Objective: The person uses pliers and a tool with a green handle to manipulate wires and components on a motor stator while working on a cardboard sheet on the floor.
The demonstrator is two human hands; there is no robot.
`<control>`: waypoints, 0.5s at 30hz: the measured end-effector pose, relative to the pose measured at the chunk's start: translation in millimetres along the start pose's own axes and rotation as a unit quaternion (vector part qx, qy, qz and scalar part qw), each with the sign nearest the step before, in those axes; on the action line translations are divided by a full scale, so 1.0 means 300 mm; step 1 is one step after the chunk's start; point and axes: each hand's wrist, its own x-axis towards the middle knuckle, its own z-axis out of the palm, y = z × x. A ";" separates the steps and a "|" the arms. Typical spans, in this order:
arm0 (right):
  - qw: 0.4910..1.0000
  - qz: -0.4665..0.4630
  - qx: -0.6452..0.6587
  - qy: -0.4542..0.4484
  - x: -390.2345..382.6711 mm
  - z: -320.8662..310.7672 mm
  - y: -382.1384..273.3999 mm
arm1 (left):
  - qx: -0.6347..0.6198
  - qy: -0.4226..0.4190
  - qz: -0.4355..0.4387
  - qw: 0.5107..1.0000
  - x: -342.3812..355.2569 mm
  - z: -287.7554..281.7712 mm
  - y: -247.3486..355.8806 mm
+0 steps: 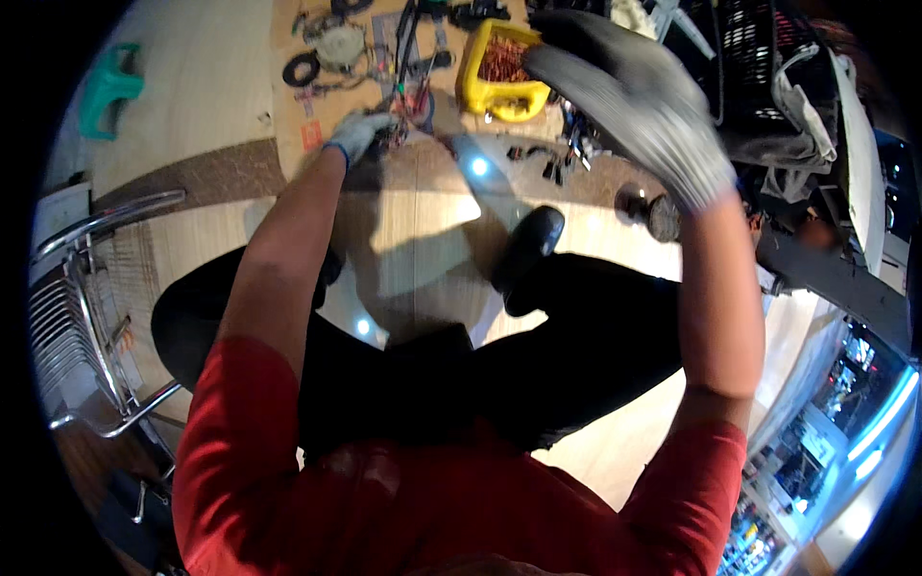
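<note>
My left hand (359,136), in a light glove with a blue cuff, is closed at the near edge of the cardboard. Its fingertips grip a small dark part with thin wires (393,131), whose exact kind is unclear. My right hand (639,101), in a grey glove with dark fingers, is raised with its fingers stretched out over the right side of a yellow tub (523,108). Copper-coloured scrap (504,60) fills that tub. I see nothing held in the right hand, though its palm side is hidden.
Cardboard (290,58) carries a round pale part (340,46), a black ring (302,69) and cables. Loose dark connectors (552,165) lie below the tub. A black crate (759,67) stands right, a green stool (113,91) far left, a metal rack (82,326) left.
</note>
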 end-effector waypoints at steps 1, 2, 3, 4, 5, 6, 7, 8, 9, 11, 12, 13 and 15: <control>0.999 0.013 0.031 0.007 -0.118 -0.053 -0.050 | 0.033 -0.007 0.007 0.999 -0.014 0.078 0.059; 0.993 0.036 0.106 0.033 -0.196 -0.056 -0.052 | 0.069 -0.009 0.015 0.997 -0.050 0.145 0.150; 0.983 0.104 0.152 0.023 -0.245 -0.034 -0.056 | 0.104 -0.005 0.019 0.994 0.016 0.144 0.084; 0.964 0.177 0.196 0.010 -0.278 -0.001 -0.053 | 0.141 -0.006 0.019 0.990 0.105 0.136 0.001; 0.995 -0.022 -0.089 0.045 -0.266 0.029 -0.015 | 0.233 -0.006 0.030 0.972 0.148 0.162 0.005; 0.976 -0.129 -0.174 -0.033 -0.236 -0.003 -0.028 | -0.065 -0.125 0.017 0.990 0.235 0.135 -0.108; 0.954 -0.204 -0.215 -0.045 -0.215 -0.015 0.024 | 0.029 -0.085 -0.003 0.996 0.208 0.185 -0.046; 0.929 -0.217 -0.294 -0.052 -0.238 -0.015 0.065 | 0.127 -0.047 -0.012 0.991 0.192 0.238 0.063; 0.881 -0.296 -0.366 -0.046 -0.200 -0.011 0.053 | 0.101 -0.039 -0.017 0.994 0.285 0.105 -0.086; 0.857 -0.322 -0.400 -0.042 -0.196 -0.017 0.112 | 0.208 -0.024 0.061 0.976 0.326 0.063 -0.107; 0.883 -0.279 -0.376 -0.041 -0.230 -0.036 0.143 | 0.292 0.006 0.088 0.952 0.243 0.106 0.036; 0.925 -0.194 -0.324 -0.034 -0.290 -0.061 0.161 | 0.372 0.025 0.130 0.919 0.189 0.176 0.184; 0.990 -0.039 -0.133 0.013 -0.301 -0.041 0.107 | 0.455 0.097 0.219 0.858 0.124 0.103 0.310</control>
